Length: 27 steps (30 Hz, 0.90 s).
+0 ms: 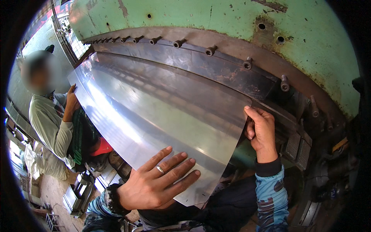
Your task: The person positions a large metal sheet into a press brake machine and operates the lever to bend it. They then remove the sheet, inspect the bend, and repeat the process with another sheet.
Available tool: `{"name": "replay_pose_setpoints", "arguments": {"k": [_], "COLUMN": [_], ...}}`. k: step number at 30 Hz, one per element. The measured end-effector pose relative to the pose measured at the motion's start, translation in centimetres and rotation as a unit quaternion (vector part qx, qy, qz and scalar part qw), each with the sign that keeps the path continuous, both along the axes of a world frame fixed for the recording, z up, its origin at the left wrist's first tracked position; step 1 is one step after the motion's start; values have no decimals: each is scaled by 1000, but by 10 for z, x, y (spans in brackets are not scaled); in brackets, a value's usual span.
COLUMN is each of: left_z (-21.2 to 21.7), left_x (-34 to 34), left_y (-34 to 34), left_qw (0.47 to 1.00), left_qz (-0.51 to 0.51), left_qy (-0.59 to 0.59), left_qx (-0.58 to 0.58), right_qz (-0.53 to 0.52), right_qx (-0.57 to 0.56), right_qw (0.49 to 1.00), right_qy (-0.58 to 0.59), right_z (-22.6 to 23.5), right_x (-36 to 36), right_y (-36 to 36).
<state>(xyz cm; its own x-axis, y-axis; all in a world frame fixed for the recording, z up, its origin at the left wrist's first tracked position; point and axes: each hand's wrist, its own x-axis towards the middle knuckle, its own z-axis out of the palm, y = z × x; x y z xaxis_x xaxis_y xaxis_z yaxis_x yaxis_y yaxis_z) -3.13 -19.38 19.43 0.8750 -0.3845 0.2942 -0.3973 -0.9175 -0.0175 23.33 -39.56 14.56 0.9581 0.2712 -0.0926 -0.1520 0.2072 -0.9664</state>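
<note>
The right hand (261,131) closes on the near right edge of a large shiny metal sheet (162,112), thumb on top at the corner and fingers curled round the rim below. The left hand (156,183) lies flat and spread on the sheet's near corner, fingers apart and pressing on the surface, not gripping; a ring (160,169) sits on one finger. From the two hands the sheet runs away and to the left, its far long edge tucked under a dark steel bar (201,63) that carries a row of bolts (247,63) along its upper side. Above the bar rises the worn green body of the machine (216,19), its paint chipped and rusty in places. At the far left end of the sheet, well apart from the person's own hands, a co-worker's hand (72,102) touches the sheet's edge; that person wears a pale green long sleeve (48,125). Below the sheet, between the co-worker and the left hand, lies something red (102,147), too hidden to tell what it is.
</note>
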Motion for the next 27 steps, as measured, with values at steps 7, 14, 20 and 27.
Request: {"name": "replay_pose_setpoints", "arguments": {"k": [7,14,20,27], "left_z": [-2,-6,-7,-7], "left_x": [5,7,1,2], "left_y": [-1,-3,-2,-5], "left_qw": [999,999,996,997], "left_qz": [-8,5,20,24], "left_qy": [5,25,75,61], "left_qx": [-36,-26,-37,-37], "right_qz": [-46,-592,-549,-357], "right_qx": [-52,-79,-57,162], "right_qw": [992,775,834,918], "right_qy": [-109,-209,-15,51], "right_z": [11,-32,-83,-99], "right_x": [-26,-46,-44,-41], "right_y": [-41,-204,-269,-254]}}
